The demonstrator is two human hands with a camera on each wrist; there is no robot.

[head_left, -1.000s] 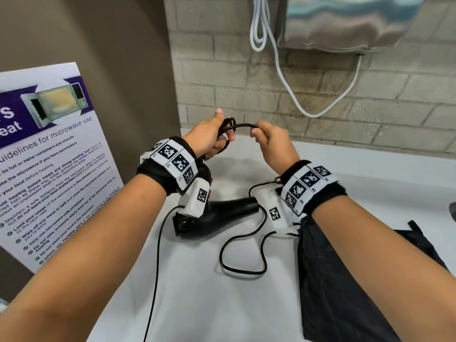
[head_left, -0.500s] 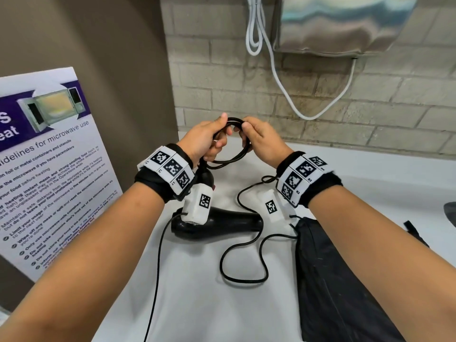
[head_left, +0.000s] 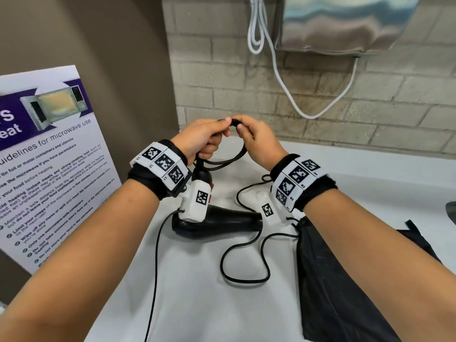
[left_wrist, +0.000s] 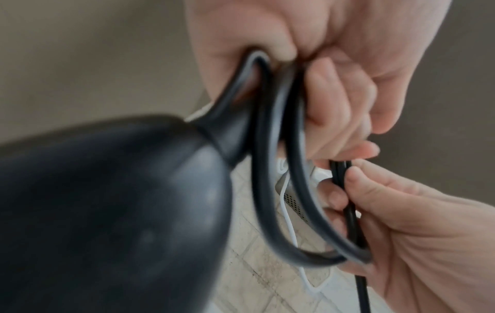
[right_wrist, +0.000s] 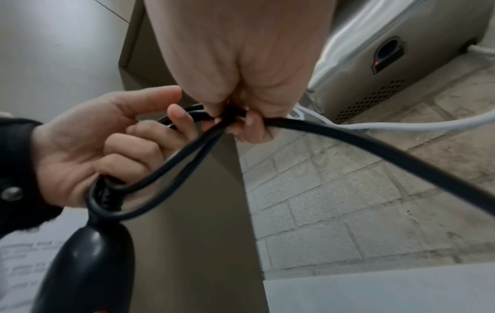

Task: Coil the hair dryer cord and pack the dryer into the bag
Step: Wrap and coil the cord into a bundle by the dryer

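Note:
The black hair dryer [head_left: 222, 219] sits low over the white counter [head_left: 197, 304], under my left wrist, handle [left_wrist: 107, 201] pointing up. Its black cord [head_left: 232, 159] hangs in loops between my hands. My left hand [head_left: 204, 137] grips the loops [left_wrist: 289, 190] where the cord leaves the handle [right_wrist: 88, 264]. Right beside it, my right hand [head_left: 254, 139] pinches the loops' top together with the cord's free run [right_wrist: 375, 152]. The slack cord [head_left: 244, 267] snakes across the counter. A black bag [head_left: 333, 280] lies flat under my right forearm.
A microwave-guidelines poster [head_left: 49, 169] leans at the left. On the brick wall hangs a steel appliance [head_left: 345, 21] with a white cable [head_left: 283, 82] drooping below it. A thin black wire [head_left: 155, 267] trails from my left wrist. A dark object [head_left: 451, 213] shows at the right edge.
My right hand has carried a stretch of cord over to the left hand, and the two hands now meet. The coil between them has gained a hanging loop.

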